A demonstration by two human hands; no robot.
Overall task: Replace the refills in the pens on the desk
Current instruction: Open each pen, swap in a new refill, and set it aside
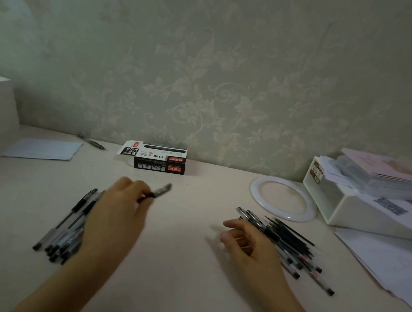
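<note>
**Pen in the left hand, refill pile waiting at the right**

Forearms reach in from the near edge of the desk point(178, 271). Toward the left edge lies a bundle of capped pens point(68, 226), side by side and partly hidden under the left wrist. Just above it the left hand point(117, 212) curls its fingers round a single pen point(159, 191), blurred, its free end pointing toward the far edge where a pen box point(158, 158) stands by the wall. Right of centre the right hand point(245, 243) hovers with fingers loosely bent and apart, gripping nothing, its fingertips next to a loose heap of pens and thin refills point(285, 241). Beyond that heap lies a white ring point(283, 198), and a white tray of papers point(367, 205) fills the far right corner.

The step in hand looks like opening this pen. It would go best with the barrel held steady in the left hand while the right unscrews the tip, then draws one refill cleanly from the heap without scattering the rest.
</note>
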